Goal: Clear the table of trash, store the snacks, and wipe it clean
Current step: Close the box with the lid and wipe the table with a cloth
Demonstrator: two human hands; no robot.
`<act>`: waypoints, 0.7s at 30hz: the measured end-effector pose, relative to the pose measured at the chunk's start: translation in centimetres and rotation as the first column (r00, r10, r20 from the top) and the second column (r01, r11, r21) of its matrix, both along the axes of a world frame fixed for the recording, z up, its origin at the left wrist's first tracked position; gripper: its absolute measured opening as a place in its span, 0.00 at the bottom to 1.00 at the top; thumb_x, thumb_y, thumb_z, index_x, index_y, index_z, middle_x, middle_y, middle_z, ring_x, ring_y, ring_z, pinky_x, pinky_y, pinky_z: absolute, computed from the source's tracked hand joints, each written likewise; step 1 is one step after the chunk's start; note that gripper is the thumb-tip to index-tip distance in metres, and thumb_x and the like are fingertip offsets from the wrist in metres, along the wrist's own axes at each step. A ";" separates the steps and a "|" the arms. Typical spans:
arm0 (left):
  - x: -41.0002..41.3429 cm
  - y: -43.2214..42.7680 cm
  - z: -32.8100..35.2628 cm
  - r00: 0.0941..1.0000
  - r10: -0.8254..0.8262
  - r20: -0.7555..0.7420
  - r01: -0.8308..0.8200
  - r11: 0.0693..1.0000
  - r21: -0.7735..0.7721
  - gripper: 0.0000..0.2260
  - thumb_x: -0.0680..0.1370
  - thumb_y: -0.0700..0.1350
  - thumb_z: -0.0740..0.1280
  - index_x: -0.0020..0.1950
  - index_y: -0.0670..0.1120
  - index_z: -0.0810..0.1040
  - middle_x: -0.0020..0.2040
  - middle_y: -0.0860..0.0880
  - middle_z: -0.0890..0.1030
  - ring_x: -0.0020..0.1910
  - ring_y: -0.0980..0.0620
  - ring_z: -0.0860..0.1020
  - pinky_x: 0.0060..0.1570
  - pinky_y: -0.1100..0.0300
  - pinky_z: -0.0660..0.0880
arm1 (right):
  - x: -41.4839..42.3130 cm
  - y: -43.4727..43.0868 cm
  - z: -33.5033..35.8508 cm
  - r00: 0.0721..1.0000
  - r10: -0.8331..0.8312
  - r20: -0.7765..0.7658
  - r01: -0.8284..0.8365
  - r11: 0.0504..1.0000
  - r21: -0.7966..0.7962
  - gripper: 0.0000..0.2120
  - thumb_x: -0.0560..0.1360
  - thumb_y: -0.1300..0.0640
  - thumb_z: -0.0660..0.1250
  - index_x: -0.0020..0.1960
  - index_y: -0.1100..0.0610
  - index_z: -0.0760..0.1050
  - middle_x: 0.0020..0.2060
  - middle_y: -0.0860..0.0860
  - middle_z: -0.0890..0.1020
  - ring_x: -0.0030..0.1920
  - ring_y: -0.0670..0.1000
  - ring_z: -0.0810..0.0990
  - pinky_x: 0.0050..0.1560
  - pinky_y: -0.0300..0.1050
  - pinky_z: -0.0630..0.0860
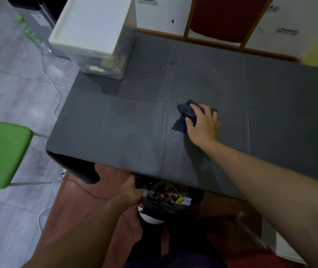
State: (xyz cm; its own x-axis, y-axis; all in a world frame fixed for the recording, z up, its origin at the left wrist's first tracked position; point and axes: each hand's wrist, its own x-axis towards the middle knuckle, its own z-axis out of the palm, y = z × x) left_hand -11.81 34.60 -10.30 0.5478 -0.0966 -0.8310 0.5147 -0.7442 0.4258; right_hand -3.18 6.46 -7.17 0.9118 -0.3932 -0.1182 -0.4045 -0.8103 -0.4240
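Observation:
A grey cloth covers the table [127,136]. My right hand [202,124] presses a crumpled dark rag [185,113] onto the middle of it. Small dark stains [166,64] mark the cloth further back. A clear storage box with a white lid [94,31] stands at the table's back left corner, with snacks showing through its wall. Below the near edge, my left hand [131,190] grips the rim of a trash bin lined with a black bag [166,204]. Wrappers lie inside the bin.
A green chair [1,153] stands to the left of the table. A red chair with a yellow frame [222,18] sits behind it. White cables [55,89] run across the tiled floor. White cabinets line the back.

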 end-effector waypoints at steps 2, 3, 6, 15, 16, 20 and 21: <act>-0.1 -0.2 0.0 1.000 -0.004 0.014 0.004 1.000 0.005 0.26 0.77 0.35 0.64 0.74 0.46 0.65 0.62 0.42 0.77 0.40 0.58 0.77 0.26 0.72 0.72 | 0.3 0.2 -0.5 0.985 0.033 -0.172 -0.045 0.997 -0.066 0.24 0.81 0.45 0.60 0.76 0.43 0.63 0.75 0.48 0.63 0.70 0.62 0.61 0.68 0.62 0.62; -0.1 -0.3 0.0 1.000 -0.004 0.019 0.004 1.000 0.006 0.26 0.77 0.35 0.64 0.74 0.46 0.65 0.62 0.42 0.77 0.40 0.58 0.76 0.25 0.72 0.72 | 0.2 0.4 -0.6 0.984 0.035 -0.176 -0.048 0.996 -0.075 0.24 0.81 0.45 0.60 0.77 0.43 0.63 0.75 0.48 0.63 0.70 0.62 0.61 0.67 0.61 0.62; -0.4 -0.4 0.0 1.000 -0.005 0.027 0.005 1.000 -0.001 0.26 0.77 0.35 0.63 0.75 0.45 0.64 0.63 0.41 0.76 0.39 0.59 0.75 0.25 0.73 0.71 | -0.9 1.5 -0.7 0.995 0.091 -0.035 -0.094 0.991 -0.091 0.20 0.81 0.49 0.63 0.72 0.45 0.71 0.68 0.51 0.70 0.63 0.61 0.66 0.62 0.58 0.69; -1.5 0.5 1.2 0.996 -0.022 0.082 0.024 1.000 -0.018 0.18 0.78 0.37 0.64 0.68 0.43 0.68 0.61 0.45 0.75 0.51 0.51 0.74 0.45 0.64 0.72 | -5.6 6.0 -0.8 0.960 0.269 0.082 -0.270 0.963 -0.005 0.18 0.77 0.60 0.67 0.67 0.51 0.77 0.61 0.52 0.73 0.59 0.57 0.69 0.56 0.52 0.75; -1.6 0.8 1.1 0.997 -0.021 0.078 0.022 0.999 -0.023 0.18 0.78 0.37 0.65 0.67 0.43 0.68 0.60 0.45 0.75 0.52 0.50 0.74 0.47 0.61 0.72 | -6.2 6.7 -0.8 0.957 0.278 0.085 -0.280 0.960 0.002 0.18 0.77 0.60 0.67 0.66 0.51 0.77 0.61 0.52 0.73 0.58 0.57 0.69 0.55 0.52 0.76; -2.1 2.1 0.9 0.997 -0.029 0.074 0.031 0.999 -0.026 0.17 0.77 0.36 0.65 0.65 0.44 0.69 0.56 0.42 0.76 0.49 0.47 0.76 0.45 0.53 0.74 | -8.9 9.1 -1.0 0.936 0.337 0.097 -0.342 0.939 0.036 0.17 0.75 0.60 0.69 0.63 0.52 0.78 0.57 0.53 0.73 0.56 0.56 0.71 0.50 0.52 0.78; -2.2 2.4 0.9 0.996 -0.032 0.081 0.035 0.999 -0.030 0.17 0.77 0.36 0.66 0.64 0.44 0.69 0.56 0.42 0.77 0.48 0.47 0.76 0.45 0.53 0.75 | -9.6 9.7 -1.0 0.931 0.349 0.103 -0.355 0.933 0.050 0.17 0.74 0.60 0.69 0.63 0.52 0.78 0.55 0.52 0.73 0.56 0.55 0.71 0.49 0.51 0.78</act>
State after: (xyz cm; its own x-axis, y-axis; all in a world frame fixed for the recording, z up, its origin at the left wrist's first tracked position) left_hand -14.00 36.98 -9.42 0.6088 -0.1410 -0.7807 0.4528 -0.7463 0.4879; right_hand -12.79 16.15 -8.18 0.9983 -0.0389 -0.0435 -0.0556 -0.8624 -0.5032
